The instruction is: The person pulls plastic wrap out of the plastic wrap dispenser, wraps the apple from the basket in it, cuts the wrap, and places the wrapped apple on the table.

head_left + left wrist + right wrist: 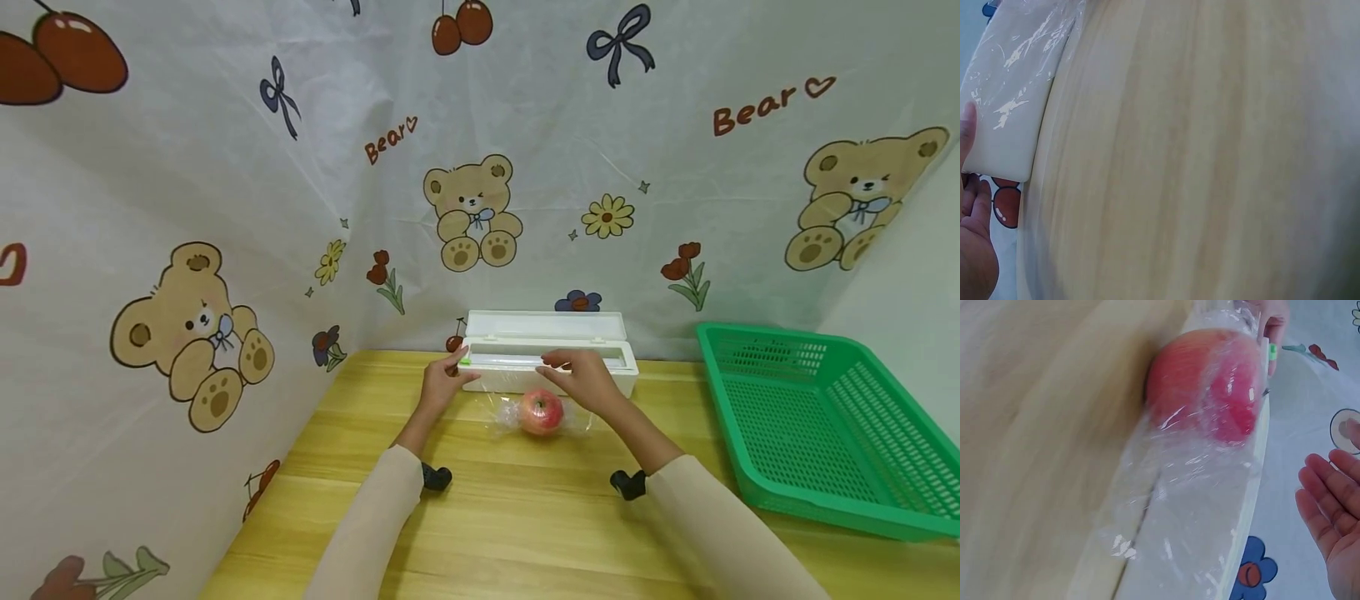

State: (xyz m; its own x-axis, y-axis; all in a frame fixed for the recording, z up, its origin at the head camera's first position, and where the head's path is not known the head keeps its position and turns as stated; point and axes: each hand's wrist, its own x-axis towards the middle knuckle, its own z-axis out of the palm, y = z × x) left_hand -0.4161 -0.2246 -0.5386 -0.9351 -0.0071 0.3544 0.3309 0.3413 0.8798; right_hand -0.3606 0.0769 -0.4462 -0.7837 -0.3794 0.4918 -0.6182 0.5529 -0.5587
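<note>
A white cling film dispenser box (510, 381) stands at the back of the table, its lid (546, 323) raised, a roll of film (510, 360) inside. My left hand (441, 385) grips its left end by a green tab (465, 362), the thumb (966, 132) on the front face. Above the box's right half hovers my right hand (588, 382), fingers (1325, 494) loosely extended, holding nothing that I can see. In front of the box sits a red apple (542, 412) wrapped in clear cling film (1179, 469), whose loose ends spread to both sides.
A green plastic basket (750, 467) stands on the right side of the wooden table (525, 533). Patterned cloth (555, 125) hangs behind the box and along the left side. Black wrist-worn devices (437, 477) sit below both wrists.
</note>
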